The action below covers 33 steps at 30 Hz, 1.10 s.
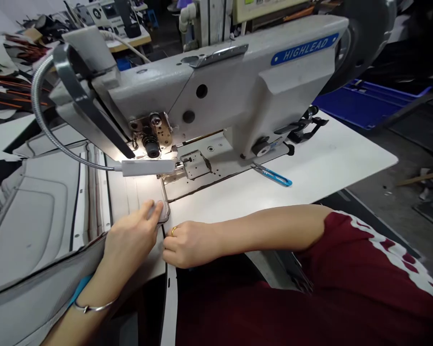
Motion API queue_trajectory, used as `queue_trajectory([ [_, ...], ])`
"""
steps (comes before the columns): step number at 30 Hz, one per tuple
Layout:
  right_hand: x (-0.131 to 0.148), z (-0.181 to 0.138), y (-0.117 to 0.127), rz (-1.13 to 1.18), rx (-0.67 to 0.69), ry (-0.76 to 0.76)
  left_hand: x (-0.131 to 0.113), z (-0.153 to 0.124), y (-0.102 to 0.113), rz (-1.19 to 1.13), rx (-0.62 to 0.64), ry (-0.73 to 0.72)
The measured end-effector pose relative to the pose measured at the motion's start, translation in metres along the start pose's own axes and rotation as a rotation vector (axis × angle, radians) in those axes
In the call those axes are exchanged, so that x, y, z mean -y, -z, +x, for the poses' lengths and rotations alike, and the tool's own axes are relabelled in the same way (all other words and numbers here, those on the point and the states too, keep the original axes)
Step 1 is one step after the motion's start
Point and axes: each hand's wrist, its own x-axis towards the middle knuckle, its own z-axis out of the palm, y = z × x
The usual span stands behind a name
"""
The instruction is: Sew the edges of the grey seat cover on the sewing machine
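Note:
My left hand (pixel 132 240) lies on a pale grey padded panel (pixel 39 211) with dark piping, its fingers stretched toward the panel's corner in front of the needle area (pixel 152 146). My right hand (pixel 187 242), with a ring on one finger, is curled into a loose fist and pinches the panel's dark edge at the table's front. Both hands sit just in front of the white sewing machine (pixel 238 86). A small lamp (pixel 147 166) on a flexible neck lights the seam area.
Blue-handled snips (pixel 274 175) lie on the white table (pixel 328 158) right of the machine bed. A blue crate (pixel 368 101) stands beyond the table's right edge. Cluttered benches with cut pieces fill the far left. My dark red sleeve (pixel 364 269) crosses the lower right.

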Motion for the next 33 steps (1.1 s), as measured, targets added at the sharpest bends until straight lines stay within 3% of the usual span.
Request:
queue_trajectory([
  [6,-0.002,0.000,0.001,-0.011,0.013,0.028,0.004,-0.001,-0.006,-0.048,-0.055,-0.042],
  [12,-0.008,-0.003,-0.006,-0.048,-0.128,0.004,0.009,0.006,-0.012,-0.121,-0.035,-0.011],
  [22,-0.021,0.002,-0.005,-0.033,-0.037,-0.104,0.020,0.024,-0.022,-0.133,-0.079,-0.009],
  [33,-0.032,0.002,-0.012,-0.087,-0.040,-0.163,0.028,0.046,-0.030,-0.101,-0.067,-0.012],
])
